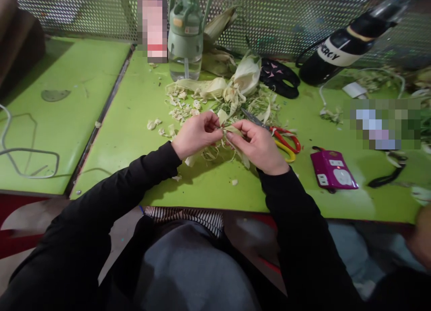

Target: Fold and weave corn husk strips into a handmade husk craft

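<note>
Left hand (pixel 197 135) and right hand (pixel 264 147) pinch a pale husk strip (pixel 235 130) between fingertips, over husk scraps (pixel 183 111) mid-table (pixel 208 192), scissors (pixel 275 131) lying just right, beside the right hand.

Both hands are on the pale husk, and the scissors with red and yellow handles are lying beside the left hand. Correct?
Not quite: the head view shows the scissors with red and yellow handles lying beside the right hand, not the left hand. Both hands are on the pale husk, as you say.
</note>
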{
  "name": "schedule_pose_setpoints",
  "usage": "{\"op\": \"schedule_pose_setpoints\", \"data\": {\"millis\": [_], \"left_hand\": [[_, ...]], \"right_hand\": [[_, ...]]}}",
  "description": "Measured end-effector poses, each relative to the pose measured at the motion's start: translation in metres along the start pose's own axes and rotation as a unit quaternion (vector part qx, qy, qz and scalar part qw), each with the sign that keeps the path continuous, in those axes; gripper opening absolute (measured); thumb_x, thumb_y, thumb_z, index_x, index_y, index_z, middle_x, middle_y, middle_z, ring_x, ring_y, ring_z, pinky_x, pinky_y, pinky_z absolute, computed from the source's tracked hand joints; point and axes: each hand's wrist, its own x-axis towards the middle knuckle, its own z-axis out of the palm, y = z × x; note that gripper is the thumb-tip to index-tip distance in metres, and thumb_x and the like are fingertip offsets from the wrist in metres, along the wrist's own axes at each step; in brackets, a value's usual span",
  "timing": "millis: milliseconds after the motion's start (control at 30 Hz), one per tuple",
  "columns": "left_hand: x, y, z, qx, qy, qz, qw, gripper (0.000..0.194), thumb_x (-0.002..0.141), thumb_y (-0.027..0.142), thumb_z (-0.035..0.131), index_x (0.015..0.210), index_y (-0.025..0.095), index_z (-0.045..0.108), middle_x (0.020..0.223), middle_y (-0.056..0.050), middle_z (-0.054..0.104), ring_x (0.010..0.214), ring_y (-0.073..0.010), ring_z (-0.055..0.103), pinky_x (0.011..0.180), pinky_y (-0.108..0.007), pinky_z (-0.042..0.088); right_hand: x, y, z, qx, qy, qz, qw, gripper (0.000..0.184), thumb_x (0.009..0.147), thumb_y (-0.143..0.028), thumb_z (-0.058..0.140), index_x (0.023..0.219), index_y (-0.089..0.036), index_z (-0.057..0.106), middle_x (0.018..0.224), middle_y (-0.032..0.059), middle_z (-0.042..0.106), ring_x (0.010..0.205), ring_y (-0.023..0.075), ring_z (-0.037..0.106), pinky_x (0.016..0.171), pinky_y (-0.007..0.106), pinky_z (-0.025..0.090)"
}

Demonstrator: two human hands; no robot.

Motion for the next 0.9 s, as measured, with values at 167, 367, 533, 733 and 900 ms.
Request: {"op": "schedule_pose_setpoints", "data": {"millis": [167, 367, 533, 733, 900], "left_hand": [[0.003, 0.002, -0.004, -0.026, -0.010, -0.007, 1.000, 0.017, 0.081, 0.002, 0.063, 0.078, 0.016, 0.053, 0.062, 0.006, 0.060, 0.053, -0.0030, 0.057, 0.055, -0.017, 0.048], [-0.003, 0.013, -0.004, -0.104, -0.029, -0.057, 0.993, 0.012, 0.088, 0.004, 0.050, 0.083, 0.013, 0.057, 0.070, 0.001, 0.066, 0.063, -0.0063, 0.064, 0.063, -0.019, 0.052], [-0.004, 0.011, 0.001, -0.107, -0.031, -0.058, 0.992, 0.014, 0.088, 0.010, 0.062, 0.077, 0.014, 0.053, 0.063, 0.002, 0.063, 0.058, -0.0067, 0.061, 0.062, -0.020, 0.052], [-0.005, -0.003, 0.009, -0.035, -0.074, -0.081, 0.993, 0.013, 0.083, 0.007, 0.065, 0.073, 0.012, 0.059, 0.062, 0.002, 0.063, 0.055, -0.0060, 0.057, 0.057, -0.019, 0.046], [-0.013, -0.004, 0.020, -0.054, -0.127, -0.137, 0.981, 0.014, 0.082, 0.010, 0.068, 0.069, 0.011, 0.063, 0.060, 0.002, 0.062, 0.053, -0.0048, 0.053, 0.054, -0.018, 0.043]], "right_hand": [[0.000, 0.000, -0.001, 0.001, 0.003, -0.004, 1.000, 0.033, 0.090, -0.054, 0.065, 0.093, -0.021, 0.062, 0.082, 0.0027, 0.065, 0.074, 0.0175, 0.059, 0.068, 0.032, 0.046], [0.003, 0.004, 0.002, -0.090, 0.077, -0.019, 0.993, 0.031, 0.097, -0.051, 0.054, 0.088, -0.022, 0.060, 0.076, 0.0008, 0.059, 0.066, 0.0156, 0.051, 0.061, 0.030, 0.037], [0.003, 0.005, 0.003, -0.057, 0.083, -0.026, 0.995, 0.030, 0.096, -0.050, 0.057, 0.092, -0.022, 0.065, 0.084, 0.0025, 0.067, 0.074, 0.0167, 0.058, 0.068, 0.032, 0.043], [0.006, 0.011, 0.011, 0.014, 0.120, -0.027, 0.992, 0.026, 0.087, -0.049, 0.071, 0.086, -0.023, 0.074, 0.090, 0.0020, 0.073, 0.085, 0.0188, 0.065, 0.082, 0.035, 0.052], [0.005, 0.008, 0.008, 0.056, 0.132, 0.004, 0.990, 0.033, 0.090, -0.055, 0.067, 0.086, -0.022, 0.073, 0.087, 0.0019, 0.074, 0.080, 0.0171, 0.065, 0.078, 0.032, 0.051]]}}
